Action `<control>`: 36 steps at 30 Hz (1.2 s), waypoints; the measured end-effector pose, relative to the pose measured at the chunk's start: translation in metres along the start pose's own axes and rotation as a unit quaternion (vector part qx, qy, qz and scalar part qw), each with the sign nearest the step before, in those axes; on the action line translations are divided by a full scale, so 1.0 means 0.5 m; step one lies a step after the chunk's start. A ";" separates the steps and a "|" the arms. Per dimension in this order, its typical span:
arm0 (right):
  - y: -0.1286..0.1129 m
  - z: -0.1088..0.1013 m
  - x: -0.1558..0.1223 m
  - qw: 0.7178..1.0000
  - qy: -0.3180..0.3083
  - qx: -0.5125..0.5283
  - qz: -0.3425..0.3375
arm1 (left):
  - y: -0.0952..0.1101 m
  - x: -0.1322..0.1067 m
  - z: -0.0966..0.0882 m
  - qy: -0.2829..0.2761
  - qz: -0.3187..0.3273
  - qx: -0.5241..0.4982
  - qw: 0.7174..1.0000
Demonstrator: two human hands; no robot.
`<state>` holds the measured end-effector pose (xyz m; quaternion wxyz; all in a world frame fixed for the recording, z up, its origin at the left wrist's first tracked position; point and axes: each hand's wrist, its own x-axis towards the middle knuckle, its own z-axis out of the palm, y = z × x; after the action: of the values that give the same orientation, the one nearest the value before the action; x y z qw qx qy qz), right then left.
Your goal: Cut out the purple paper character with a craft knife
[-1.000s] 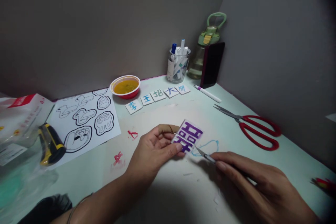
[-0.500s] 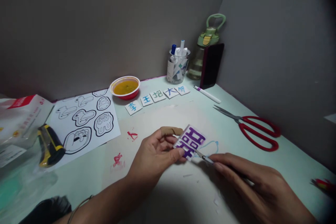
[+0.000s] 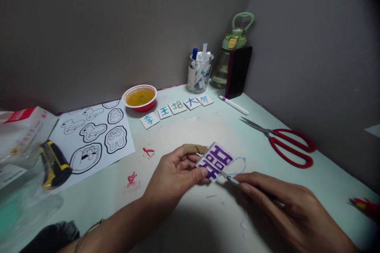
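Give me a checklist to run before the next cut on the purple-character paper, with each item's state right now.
1. Left hand grips the paper at its near-left edge: ok.
2. Right hand holds the blade tool: ok.
3. Blade tip meets the paper's lower right edge: ok.
4. Left fingertips are away from the blade: not ok, they are close beside it.
5. Paper lies flat on the table: cannot tell, it looks tilted up.
6. Red scissors lie apart from both hands: ok.
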<state>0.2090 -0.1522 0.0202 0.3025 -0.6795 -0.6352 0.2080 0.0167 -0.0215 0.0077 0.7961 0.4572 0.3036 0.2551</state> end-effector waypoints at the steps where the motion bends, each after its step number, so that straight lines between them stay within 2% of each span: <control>1: 0.000 0.000 -0.001 1.000 -0.001 0.002 0.001 | -0.001 0.000 0.000 -0.002 0.002 0.002 1.000; 11: -0.003 -0.005 0.004 0.999 -0.004 -0.017 -0.027 | -0.002 0.001 -0.002 -0.006 -0.003 0.012 1.000; 16: -0.007 -0.005 0.007 1.000 -0.021 -0.005 -0.009 | 0.000 0.002 -0.004 -0.009 -0.013 0.024 1.000; 22: -0.017 -0.009 0.014 0.993 -0.088 0.066 0.039 | 0.011 0.003 -0.011 -0.037 -0.038 0.041 0.998; 24: -0.017 -0.010 0.012 0.992 -0.093 0.079 0.046 | 0.012 0.003 -0.012 -0.047 -0.037 0.046 0.997; 32: -0.010 -0.008 0.001 0.999 -0.017 -0.015 -0.035 | 0.005 0.002 -0.005 -0.010 -0.001 0.032 0.999; 36: -0.012 -0.007 0.001 0.998 0.027 -0.028 -0.050 | 0.001 0.001 -0.001 -0.009 0.000 0.023 1.000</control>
<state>0.2070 -0.1522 0.0269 0.3109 -0.6605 -0.6653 0.1563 0.0166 -0.0204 0.0079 0.7878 0.4778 0.3025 0.2441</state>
